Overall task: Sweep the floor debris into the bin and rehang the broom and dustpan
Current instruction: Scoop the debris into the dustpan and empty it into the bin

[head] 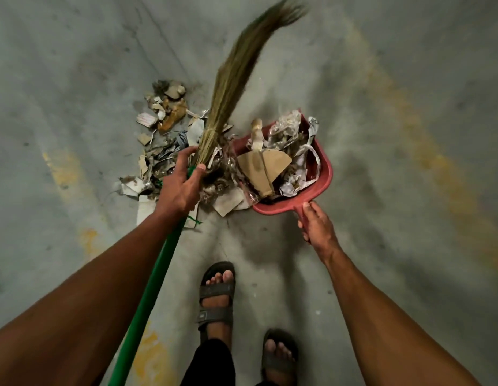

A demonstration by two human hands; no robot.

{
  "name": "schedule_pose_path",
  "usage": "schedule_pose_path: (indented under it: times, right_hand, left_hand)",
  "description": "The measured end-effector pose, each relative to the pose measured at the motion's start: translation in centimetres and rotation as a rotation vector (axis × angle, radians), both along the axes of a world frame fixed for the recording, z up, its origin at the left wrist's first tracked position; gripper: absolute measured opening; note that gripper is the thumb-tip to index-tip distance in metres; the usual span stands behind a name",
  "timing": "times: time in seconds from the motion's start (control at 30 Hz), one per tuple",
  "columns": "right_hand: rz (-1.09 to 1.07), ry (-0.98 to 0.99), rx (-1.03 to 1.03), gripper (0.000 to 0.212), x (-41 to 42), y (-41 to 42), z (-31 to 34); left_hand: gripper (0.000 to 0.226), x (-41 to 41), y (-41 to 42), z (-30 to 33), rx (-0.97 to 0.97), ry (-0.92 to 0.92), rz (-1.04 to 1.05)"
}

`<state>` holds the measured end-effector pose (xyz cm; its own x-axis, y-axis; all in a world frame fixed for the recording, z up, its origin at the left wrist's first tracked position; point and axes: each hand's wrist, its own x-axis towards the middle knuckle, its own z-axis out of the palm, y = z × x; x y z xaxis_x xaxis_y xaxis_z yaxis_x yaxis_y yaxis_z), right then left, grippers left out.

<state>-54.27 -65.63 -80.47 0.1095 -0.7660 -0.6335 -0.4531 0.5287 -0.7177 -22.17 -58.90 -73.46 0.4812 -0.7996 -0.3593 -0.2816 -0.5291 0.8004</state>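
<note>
Concrete floor (75,107); broom (236,79) bristles-away, lengthwise.

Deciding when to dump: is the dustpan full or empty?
Full: paper and cardboard scraps heap above the red dustpan rim; more debris remains on the floor.

head-worn wide view, straight down, near the floor (381,135)

A grey concrete floor (395,79) with yellow stains carries a debris pile (164,140) at centre-left and a red dustpan (324,174) beside it
</note>
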Motion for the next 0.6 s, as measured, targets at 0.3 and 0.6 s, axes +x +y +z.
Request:
schedule_pose_path:
  times: [0.3,0.6]
  right_hand:
    - [-0.064,-0.076,0.008,0.029,-8.0,6.4,7.4]
    - [-0.140,-0.078,-0.015,0.031,-15.5,13.6,10.7]
  left_hand:
    - [0.044,-7.7,4.9,5.0,0.158,0.051,0.119]
    - [0.046,-17.1,12.1,6.3,0.196,0.147,0.077]
